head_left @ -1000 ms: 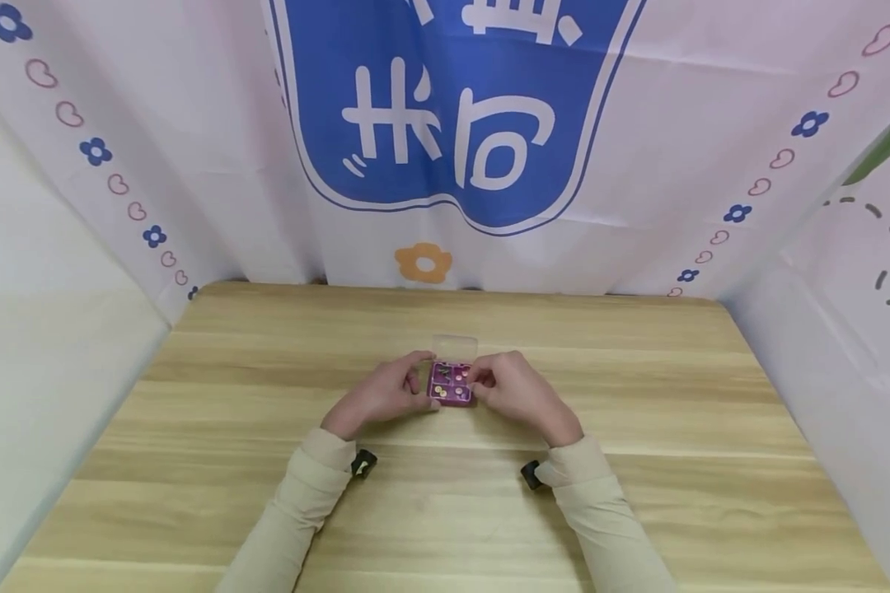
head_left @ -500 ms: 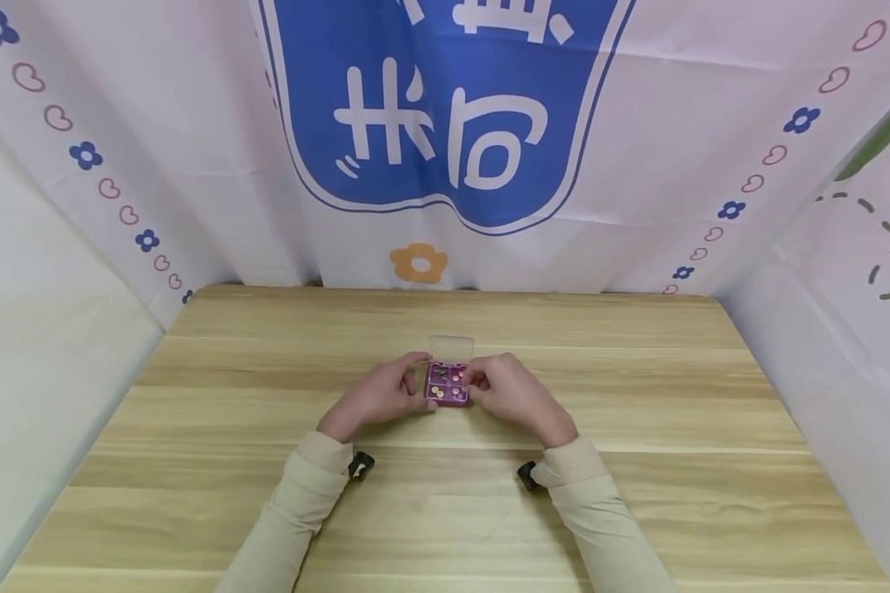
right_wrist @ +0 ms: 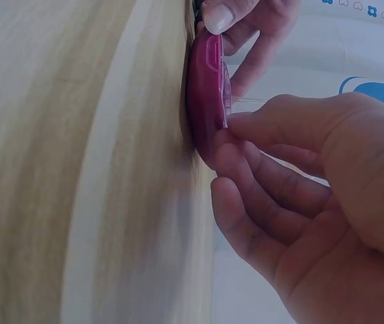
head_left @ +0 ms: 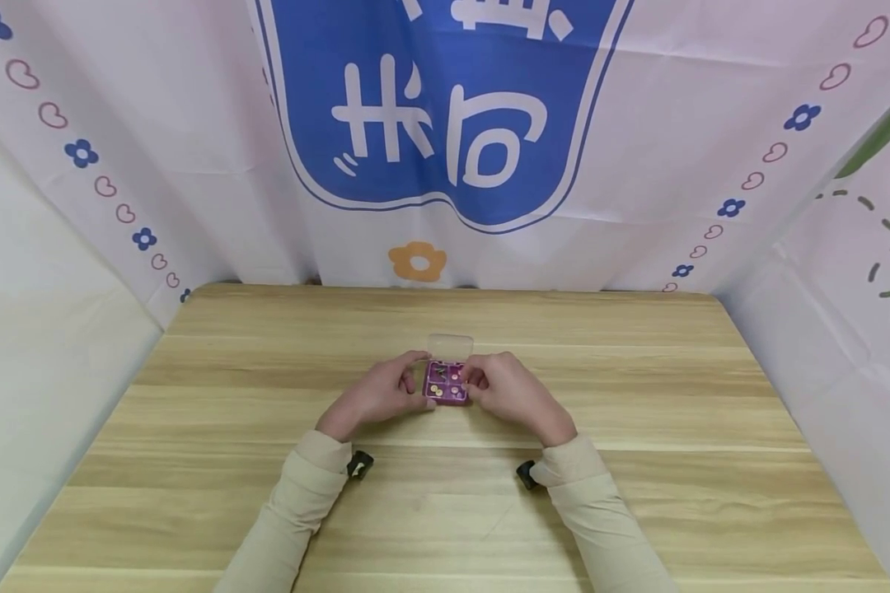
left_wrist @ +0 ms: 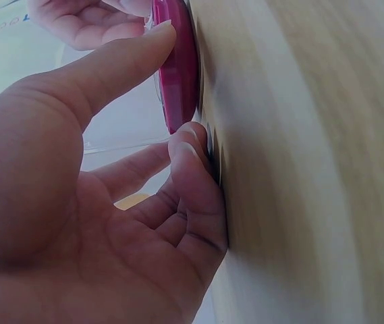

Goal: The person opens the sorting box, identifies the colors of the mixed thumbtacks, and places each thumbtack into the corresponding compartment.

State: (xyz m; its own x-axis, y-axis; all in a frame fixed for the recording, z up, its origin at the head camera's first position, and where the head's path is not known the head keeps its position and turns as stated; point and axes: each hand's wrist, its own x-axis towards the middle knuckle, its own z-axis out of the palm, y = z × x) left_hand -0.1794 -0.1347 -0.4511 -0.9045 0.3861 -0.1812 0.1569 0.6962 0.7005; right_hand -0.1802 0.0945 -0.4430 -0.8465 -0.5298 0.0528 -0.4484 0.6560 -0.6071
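A small magenta pill box (head_left: 446, 401) lies on the table between the hands, its clear lid (head_left: 451, 347) flipped back. Its compartments hold small round pale-yellow pieces (head_left: 435, 390), dark green bits (head_left: 440, 372) and small pinkish-white pieces (head_left: 456, 390). My left hand (head_left: 381, 391) holds the box by its left side, thumb at the near corner and forefinger at the far one. In the right wrist view, the right hand (right_wrist: 299, 182) pinches the box's right rim between thumb and forefinger. Those fingers partly cover the right compartments in the head view.
The wooden table (head_left: 445, 511) extends all around the box. Behind it hangs a white cloth (head_left: 267, 231) with a blue printed panel, and white walls rise on either side. A dark wrist strap (head_left: 359, 464) shows at the left cuff, another dark piece (head_left: 527, 474) at the right.
The whole head view has shifted slightly. The right fingers stay at the box's right edge with very little movement, while the left hand keeps its hold.
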